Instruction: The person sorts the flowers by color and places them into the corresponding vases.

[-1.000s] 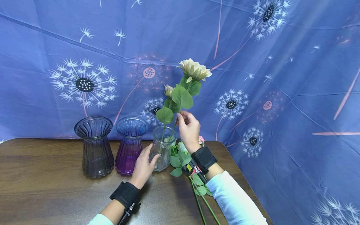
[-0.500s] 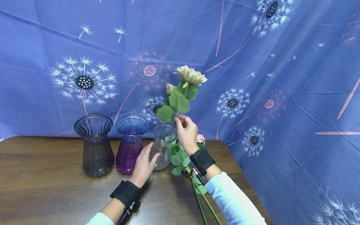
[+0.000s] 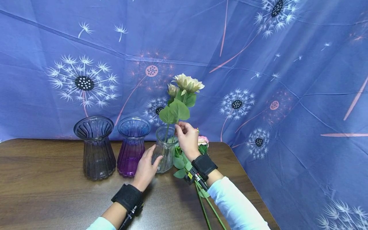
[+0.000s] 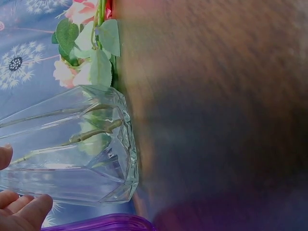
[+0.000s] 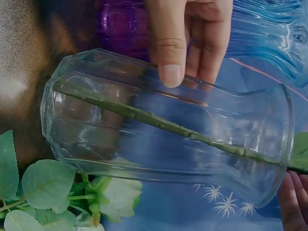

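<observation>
A clear glass vase (image 3: 164, 159) stands upright on the table. My left hand (image 3: 146, 169) holds its left side, the thumb (image 5: 171, 74) across the front and the fingers behind the glass. My right hand (image 3: 188, 140) pinches the stem of a large cream flower (image 3: 188, 83) just above the rim, and that stem slants down into the vase. A smaller cream flower (image 3: 172, 90) also stands in it, partly hidden by green leaves. Through the glass, the left wrist view shows a stem end (image 4: 114, 126) near the base.
Left of the clear vase stand a purple-and-blue glass vase (image 3: 131, 156) and a dark grey one (image 3: 98, 159). Flowers with pink blooms (image 3: 203, 140) and long stems lie under the right forearm. A blue dandelion-print cloth (image 3: 258, 64) hangs behind the wooden table (image 3: 43, 191).
My right hand has moved down and slightly left, lowering the large cream flower further into the clear vase. The left hand stays on the glass.
</observation>
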`<state>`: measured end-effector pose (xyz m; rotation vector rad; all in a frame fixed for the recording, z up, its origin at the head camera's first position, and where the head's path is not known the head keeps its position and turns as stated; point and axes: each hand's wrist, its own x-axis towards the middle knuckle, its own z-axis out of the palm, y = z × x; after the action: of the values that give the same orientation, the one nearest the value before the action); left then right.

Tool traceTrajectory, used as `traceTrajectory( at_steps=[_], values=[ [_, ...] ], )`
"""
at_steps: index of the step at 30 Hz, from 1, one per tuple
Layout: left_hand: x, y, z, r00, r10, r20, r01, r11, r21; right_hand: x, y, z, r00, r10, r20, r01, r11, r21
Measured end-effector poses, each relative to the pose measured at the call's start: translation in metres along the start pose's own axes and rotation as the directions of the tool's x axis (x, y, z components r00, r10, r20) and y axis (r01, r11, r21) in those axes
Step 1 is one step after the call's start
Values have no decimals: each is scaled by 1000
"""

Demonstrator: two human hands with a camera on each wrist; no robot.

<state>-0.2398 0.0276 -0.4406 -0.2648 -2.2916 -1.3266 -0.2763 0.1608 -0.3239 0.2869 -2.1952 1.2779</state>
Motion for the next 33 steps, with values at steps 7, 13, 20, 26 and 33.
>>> traceTrajectory(
  at_steps=[7, 13, 20, 26, 33],
  values=[
    [0, -1, 0, 1000, 5, -3, -5, 1000, -3, -4, 2, 1, 999, 41, 18, -41, 999, 8],
    [-1, 0, 0, 1000, 24, -19, -24, 1000, -13, -5, 4, 0, 999, 25, -23, -26, 999, -35],
    [-2, 0, 0, 999, 34, -26, -35, 999, -14, -5, 7, -2, 996, 24, -86, -30, 997, -72],
    [-2, -1, 1, 997, 55, -49, -56, 998, -18, -3, 7, -4, 991, 50, -122, -57, 997, -54],
    [-2, -1, 1, 997, 56, -54, -57, 998, -25, -3, 7, -6, 990, 53, -128, -57, 998, -26]
  ],
)
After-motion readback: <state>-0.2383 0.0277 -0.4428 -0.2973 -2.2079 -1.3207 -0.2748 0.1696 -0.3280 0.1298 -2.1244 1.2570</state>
